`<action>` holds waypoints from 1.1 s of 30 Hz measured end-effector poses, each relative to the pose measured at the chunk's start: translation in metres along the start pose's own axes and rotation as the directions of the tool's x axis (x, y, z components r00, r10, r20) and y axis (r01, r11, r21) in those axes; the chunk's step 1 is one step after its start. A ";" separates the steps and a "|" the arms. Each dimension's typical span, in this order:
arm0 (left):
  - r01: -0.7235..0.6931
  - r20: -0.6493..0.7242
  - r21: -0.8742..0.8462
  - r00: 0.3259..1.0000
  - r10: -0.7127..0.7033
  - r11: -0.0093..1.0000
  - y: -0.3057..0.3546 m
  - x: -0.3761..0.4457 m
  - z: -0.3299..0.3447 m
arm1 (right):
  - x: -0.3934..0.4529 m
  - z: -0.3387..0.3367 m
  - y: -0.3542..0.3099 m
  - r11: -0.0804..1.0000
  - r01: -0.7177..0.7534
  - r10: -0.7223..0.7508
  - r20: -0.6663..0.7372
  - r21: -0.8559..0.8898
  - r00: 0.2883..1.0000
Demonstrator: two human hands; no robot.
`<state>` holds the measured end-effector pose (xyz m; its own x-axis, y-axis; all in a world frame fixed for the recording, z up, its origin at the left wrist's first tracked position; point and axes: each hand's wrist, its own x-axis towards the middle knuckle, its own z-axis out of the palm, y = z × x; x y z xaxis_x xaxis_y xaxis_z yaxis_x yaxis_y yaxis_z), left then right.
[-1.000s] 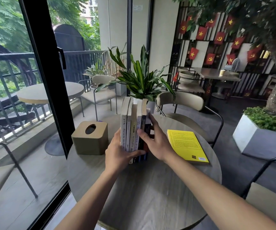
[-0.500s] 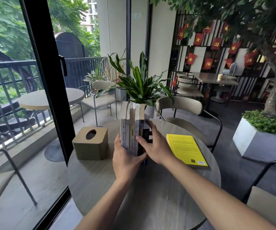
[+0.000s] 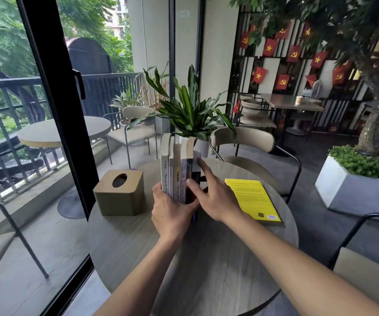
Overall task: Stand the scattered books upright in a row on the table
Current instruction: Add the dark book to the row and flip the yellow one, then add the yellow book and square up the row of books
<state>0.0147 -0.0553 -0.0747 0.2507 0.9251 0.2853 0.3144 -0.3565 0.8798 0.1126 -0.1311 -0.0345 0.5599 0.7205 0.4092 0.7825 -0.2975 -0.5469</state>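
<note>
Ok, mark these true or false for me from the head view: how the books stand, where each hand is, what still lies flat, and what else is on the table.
1. The row of books stands upright on the table. True.
2. The yellow book already stands in the row. False: it lies flat on the table, to the right of the row.
3. The left hand presses the row's left side. True.
4. The right hand rests on the yellow book. False: it is against the right end of the row.
5. The tissue box sits right of the books. False: it sits to their left.
</note>
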 end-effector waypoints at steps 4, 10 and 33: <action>-0.025 -0.018 0.031 1.000 0.025 0.999 -0.001 0.000 0.001 | -0.010 -0.003 0.020 0.998 -0.007 -0.007 -0.202 -0.065 0.979; -0.070 0.000 0.017 0.998 0.070 0.997 -0.004 0.000 0.000 | -0.016 -0.017 0.068 0.875 -0.289 0.228 -0.195 -0.388 0.954; -0.068 0.011 -0.040 0.998 0.068 0.997 -0.006 -0.001 -0.002 | -0.009 -0.049 0.111 0.664 -0.746 0.744 -0.132 0.041 0.655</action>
<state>0.0105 -0.0543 -0.0791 0.2815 0.8971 0.3405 0.2597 -0.4128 0.8730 0.2071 -0.2013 -0.0634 0.9849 0.1680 -0.0427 0.0908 -0.7099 -0.6984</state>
